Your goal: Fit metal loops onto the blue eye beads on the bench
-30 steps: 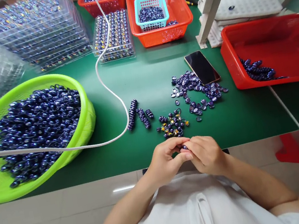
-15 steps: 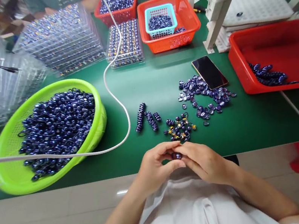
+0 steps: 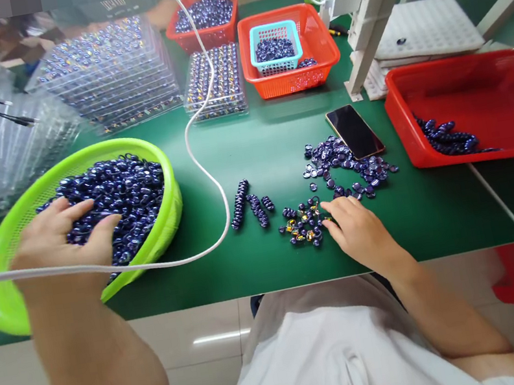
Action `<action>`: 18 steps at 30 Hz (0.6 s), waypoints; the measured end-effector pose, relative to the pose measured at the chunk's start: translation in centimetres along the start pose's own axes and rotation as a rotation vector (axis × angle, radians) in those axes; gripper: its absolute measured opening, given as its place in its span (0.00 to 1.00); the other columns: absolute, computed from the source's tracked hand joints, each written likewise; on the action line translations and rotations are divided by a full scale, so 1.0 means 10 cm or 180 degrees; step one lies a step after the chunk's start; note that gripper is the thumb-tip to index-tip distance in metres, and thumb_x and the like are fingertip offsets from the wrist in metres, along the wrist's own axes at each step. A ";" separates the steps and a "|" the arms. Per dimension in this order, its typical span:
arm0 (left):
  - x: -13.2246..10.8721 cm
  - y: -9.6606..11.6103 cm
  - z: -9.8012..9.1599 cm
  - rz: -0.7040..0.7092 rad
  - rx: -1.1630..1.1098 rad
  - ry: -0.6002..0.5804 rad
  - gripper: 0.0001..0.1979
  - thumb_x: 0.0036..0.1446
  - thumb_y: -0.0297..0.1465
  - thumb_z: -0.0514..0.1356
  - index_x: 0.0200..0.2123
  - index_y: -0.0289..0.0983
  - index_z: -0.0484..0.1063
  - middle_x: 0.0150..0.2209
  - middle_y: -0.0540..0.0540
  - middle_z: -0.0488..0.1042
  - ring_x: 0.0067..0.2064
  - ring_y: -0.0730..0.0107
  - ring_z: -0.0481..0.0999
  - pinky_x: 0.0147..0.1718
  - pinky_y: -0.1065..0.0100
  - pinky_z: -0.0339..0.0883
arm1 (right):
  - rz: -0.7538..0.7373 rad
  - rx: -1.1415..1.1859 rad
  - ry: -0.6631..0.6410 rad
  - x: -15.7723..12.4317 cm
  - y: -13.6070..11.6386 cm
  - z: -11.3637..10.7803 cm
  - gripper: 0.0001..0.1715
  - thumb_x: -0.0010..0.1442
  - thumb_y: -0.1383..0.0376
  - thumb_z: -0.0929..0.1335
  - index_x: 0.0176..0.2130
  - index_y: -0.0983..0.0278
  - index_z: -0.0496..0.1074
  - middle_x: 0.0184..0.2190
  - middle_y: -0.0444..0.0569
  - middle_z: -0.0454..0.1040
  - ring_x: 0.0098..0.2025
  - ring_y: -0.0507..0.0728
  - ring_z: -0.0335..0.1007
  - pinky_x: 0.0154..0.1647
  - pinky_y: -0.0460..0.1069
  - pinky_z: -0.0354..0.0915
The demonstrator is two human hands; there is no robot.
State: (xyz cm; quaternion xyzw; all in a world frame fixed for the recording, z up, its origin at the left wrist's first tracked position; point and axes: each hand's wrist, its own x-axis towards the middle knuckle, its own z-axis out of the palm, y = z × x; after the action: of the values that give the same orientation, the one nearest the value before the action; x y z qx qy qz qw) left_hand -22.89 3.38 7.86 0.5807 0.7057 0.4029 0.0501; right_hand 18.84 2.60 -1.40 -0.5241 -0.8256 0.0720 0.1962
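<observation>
My left hand (image 3: 61, 245) is over the dark blue shiny ring-like pieces (image 3: 133, 193) heaped in a lime green basket (image 3: 172, 200). Its fingers and thumb are spread, and nothing shows between them. At the right edge of a small pile of dark beads and gold-coloured pieces (image 3: 302, 227), my right hand (image 3: 361, 227) has its thumb and forefinger bent close together. Whatever lies between those fingertips is too small to make out. Left of this pile lie short stacked rows of dark rings (image 3: 240, 205). Flat dark pieces (image 3: 334, 156) are scattered behind my right hand.
A white cable (image 3: 208, 177) loops over the table and across the green basket. A phone (image 3: 355, 130) lies beside the flat pieces. Red trays (image 3: 476, 146), an orange basket (image 3: 293, 84), filled clear trays (image 3: 217, 104) and a white metal post (image 3: 362, 37) stand around.
My hands have parted from the dark beaded piece they held together. The left has moved out to the green basket and spread; the right has moved forward to the bead pile.
</observation>
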 end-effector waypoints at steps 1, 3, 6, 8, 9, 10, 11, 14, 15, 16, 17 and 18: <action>0.01 0.03 0.07 0.0209 0.0416 0.0151 0.21 0.59 0.35 0.64 0.56 0.45 0.73 0.65 0.57 0.65 0.69 0.48 0.58 0.67 0.46 0.47 | 0.0009 -0.0052 -0.0055 0.01 -0.02 0.02 0.17 0.64 0.71 0.65 0.52 0.70 0.70 0.41 0.58 0.75 0.45 0.66 0.70 0.44 0.59 0.71; -0.04 0.13 0.24 0.0538 0.0892 0.0335 0.19 0.61 0.35 0.63 0.56 0.42 0.73 0.64 0.52 0.68 0.65 0.50 0.65 0.64 0.46 0.56 | 0.0045 -0.0089 -0.0133 0.02 -0.05 0.06 0.16 0.63 0.72 0.65 0.51 0.69 0.71 0.40 0.57 0.75 0.44 0.65 0.70 0.42 0.58 0.71; -0.26 0.31 0.52 0.1009 0.0753 0.0780 0.19 0.56 0.33 0.67 0.51 0.38 0.77 0.57 0.44 0.76 0.58 0.49 0.74 0.57 0.46 0.67 | 0.0120 0.0046 -0.0115 -0.01 -0.04 0.05 0.11 0.63 0.74 0.64 0.44 0.66 0.73 0.37 0.55 0.74 0.42 0.64 0.70 0.39 0.56 0.70; -0.46 0.44 0.68 0.1143 0.0469 0.0721 0.17 0.56 0.29 0.66 0.50 0.37 0.77 0.54 0.42 0.78 0.55 0.53 0.76 0.57 0.48 0.69 | 0.0129 0.0375 0.0031 -0.05 -0.03 0.02 0.10 0.64 0.74 0.63 0.40 0.65 0.73 0.36 0.54 0.73 0.40 0.62 0.71 0.39 0.55 0.69; -0.57 0.51 0.76 0.1164 0.0241 0.0628 0.17 0.56 0.27 0.66 0.50 0.37 0.77 0.53 0.42 0.78 0.54 0.54 0.76 0.57 0.49 0.68 | 0.0122 0.0642 0.0140 -0.07 -0.02 0.00 0.10 0.64 0.74 0.63 0.40 0.64 0.73 0.36 0.53 0.73 0.40 0.61 0.71 0.40 0.55 0.69; -0.68 0.59 0.83 0.1125 -0.0024 0.0402 0.16 0.57 0.26 0.65 0.50 0.39 0.77 0.52 0.43 0.78 0.54 0.56 0.76 0.58 0.51 0.68 | 0.0119 0.0966 0.0257 -0.10 -0.03 -0.03 0.10 0.64 0.74 0.64 0.40 0.63 0.73 0.36 0.52 0.74 0.39 0.59 0.72 0.41 0.54 0.69; -0.80 0.68 0.90 0.1042 -0.0374 0.0226 0.16 0.58 0.25 0.65 0.50 0.40 0.77 0.51 0.44 0.78 0.52 0.58 0.77 0.56 0.53 0.69 | 0.0123 0.1335 0.0380 -0.14 -0.04 -0.05 0.10 0.64 0.74 0.64 0.40 0.62 0.73 0.37 0.50 0.74 0.40 0.58 0.72 0.41 0.53 0.69; -1.10 0.96 1.09 0.0331 -0.1619 -0.0554 0.12 0.59 0.26 0.63 0.47 0.40 0.78 0.44 0.44 0.79 0.42 0.64 0.79 0.44 0.61 0.75 | 0.0193 0.2394 0.0631 -0.24 -0.11 -0.07 0.11 0.62 0.74 0.68 0.42 0.59 0.73 0.39 0.47 0.76 0.42 0.56 0.74 0.42 0.51 0.71; -1.18 1.05 1.16 -0.0057 -0.1974 -0.0997 0.11 0.61 0.28 0.62 0.46 0.39 0.78 0.44 0.44 0.79 0.39 0.65 0.79 0.41 0.63 0.76 | 0.0184 0.2695 0.0661 -0.27 -0.13 -0.07 0.13 0.62 0.75 0.68 0.42 0.58 0.74 0.40 0.47 0.77 0.42 0.56 0.75 0.42 0.51 0.71; -1.25 1.14 1.22 -0.0461 -0.2329 -0.1463 0.11 0.61 0.31 0.62 0.46 0.38 0.78 0.42 0.43 0.80 0.37 0.67 0.79 0.38 0.64 0.76 | 0.0136 0.2960 0.0677 -0.30 -0.15 -0.06 0.15 0.61 0.76 0.69 0.43 0.57 0.74 0.41 0.47 0.78 0.43 0.56 0.75 0.42 0.52 0.72; -1.30 1.21 1.28 -0.0851 -0.2679 -0.1953 0.12 0.61 0.33 0.63 0.46 0.37 0.78 0.40 0.42 0.81 0.36 0.67 0.79 0.37 0.65 0.76 | 0.0040 0.3177 0.0705 -0.32 -0.17 -0.05 0.17 0.61 0.77 0.69 0.44 0.56 0.74 0.42 0.47 0.78 0.44 0.57 0.76 0.43 0.53 0.72; -1.35 1.26 1.34 -0.1182 -0.3016 -0.2388 0.13 0.60 0.36 0.64 0.45 0.35 0.79 0.38 0.42 0.81 0.34 0.66 0.79 0.36 0.65 0.76 | -0.0084 0.3325 0.0746 -0.34 -0.18 -0.04 0.19 0.61 0.77 0.68 0.45 0.56 0.75 0.42 0.47 0.79 0.45 0.58 0.76 0.44 0.54 0.72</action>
State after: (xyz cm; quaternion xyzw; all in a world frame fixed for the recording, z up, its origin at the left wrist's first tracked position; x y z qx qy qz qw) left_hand -1.54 -1.35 1.46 0.4651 0.4741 0.4252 0.6149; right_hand 18.70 -1.24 -1.31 -0.3508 -0.6589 0.4118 0.5227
